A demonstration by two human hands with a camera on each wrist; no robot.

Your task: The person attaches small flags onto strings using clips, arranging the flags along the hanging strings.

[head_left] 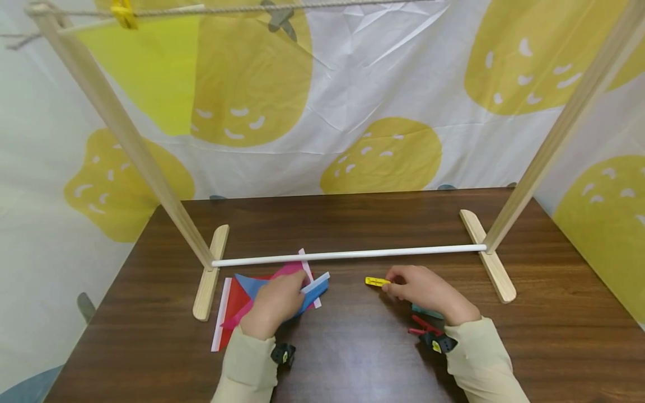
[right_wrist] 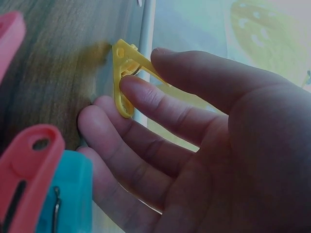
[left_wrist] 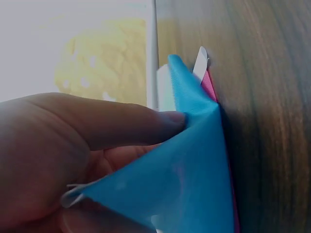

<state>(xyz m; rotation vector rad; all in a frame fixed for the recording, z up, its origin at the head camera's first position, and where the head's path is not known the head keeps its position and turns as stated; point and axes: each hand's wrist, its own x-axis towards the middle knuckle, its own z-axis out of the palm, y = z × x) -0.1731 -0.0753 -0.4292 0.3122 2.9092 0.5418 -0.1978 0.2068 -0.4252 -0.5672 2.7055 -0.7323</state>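
My left hand [head_left: 274,302] pinches a blue triangular flag [head_left: 316,289] with a white top band. In the left wrist view the blue cloth [left_wrist: 189,170] folds over below the thumb. Beneath that hand lie a red flag [head_left: 235,305] and a pink flag [head_left: 289,269], overlapping on the table. To the right, my right hand [head_left: 425,288] holds a yellow clothespin [head_left: 376,281] just above the tabletop. Thumb and forefinger are at its legs [right_wrist: 117,80] in the right wrist view. Under the right wrist lie a teal clothespin [head_left: 428,312] and a red clothespin [head_left: 427,323].
A wooden stand rises around the work, with a left post [head_left: 136,145], a right post [head_left: 554,134] and a low white bar [head_left: 353,254]. Along the top runs a rope [head_left: 282,6], where a yellow clothespin [head_left: 124,14] holds a yellow flag [head_left: 151,67]. A printed curtain [head_left: 373,84] hangs behind.
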